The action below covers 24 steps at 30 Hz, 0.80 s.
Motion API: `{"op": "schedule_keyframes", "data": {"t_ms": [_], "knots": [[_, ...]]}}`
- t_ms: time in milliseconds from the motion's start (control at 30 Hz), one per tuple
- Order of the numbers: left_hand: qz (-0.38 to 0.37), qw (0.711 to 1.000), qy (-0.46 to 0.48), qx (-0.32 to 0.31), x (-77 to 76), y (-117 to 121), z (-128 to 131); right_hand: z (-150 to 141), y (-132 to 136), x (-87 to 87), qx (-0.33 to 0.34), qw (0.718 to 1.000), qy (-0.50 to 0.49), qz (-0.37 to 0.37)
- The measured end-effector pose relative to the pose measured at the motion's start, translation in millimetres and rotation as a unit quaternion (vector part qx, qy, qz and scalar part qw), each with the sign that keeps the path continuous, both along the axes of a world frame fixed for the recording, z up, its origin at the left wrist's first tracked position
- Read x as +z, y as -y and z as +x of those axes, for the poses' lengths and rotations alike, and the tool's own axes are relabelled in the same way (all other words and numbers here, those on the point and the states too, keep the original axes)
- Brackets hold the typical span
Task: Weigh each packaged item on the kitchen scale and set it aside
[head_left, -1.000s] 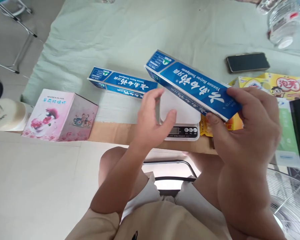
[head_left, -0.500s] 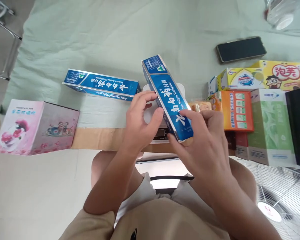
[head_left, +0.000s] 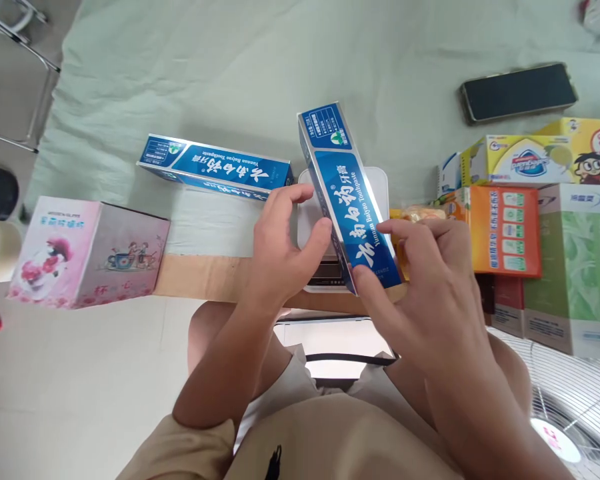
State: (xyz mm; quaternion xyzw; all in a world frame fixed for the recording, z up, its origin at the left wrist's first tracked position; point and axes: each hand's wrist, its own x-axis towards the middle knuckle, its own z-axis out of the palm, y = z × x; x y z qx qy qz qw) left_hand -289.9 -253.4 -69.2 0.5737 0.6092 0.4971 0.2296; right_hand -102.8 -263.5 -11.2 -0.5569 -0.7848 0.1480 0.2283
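A blue toothpaste box (head_left: 353,193) lies slantwise over a white kitchen scale (head_left: 377,180), covering much of it; whether it rests fully on the scale I cannot tell. My right hand (head_left: 425,280) has its thumb and index finger on the near end of this box. On the box's left side is my left hand (head_left: 287,247), open, its fingers curved and thumb apart, with the fingertips close to the box edge. Another blue toothpaste box (head_left: 220,163) lies flat on the cloth, further left, beyond my left hand.
A pink box (head_left: 87,253) stands at the left table edge. At the right are a yellow soap box (head_left: 523,160), an orange box (head_left: 505,230), a green box (head_left: 575,267) and a phone (head_left: 520,93). A fan (head_left: 575,400) stands below right.
The view has shifted, so most things appear further right. My left fingertips have drawn slightly away from the toothpaste box. My right thumb and index finger stay on its near end.
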Motion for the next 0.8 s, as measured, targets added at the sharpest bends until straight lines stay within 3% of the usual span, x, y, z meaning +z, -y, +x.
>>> {"op": "schedule_keyframes", "data": {"t_ms": [267,800], "knots": [[-0.014,1.000,-0.025,-0.013,7.1,2.4,0.8,0.9,-10.3,-3.6,-0.014,0.998,-0.058,-0.010],[-0.067,0.993,-0.100,0.007,14.9,1.9,5.4,-11.2,-10.1,-11.7,0.055,0.992,-0.050,-0.106]]}}
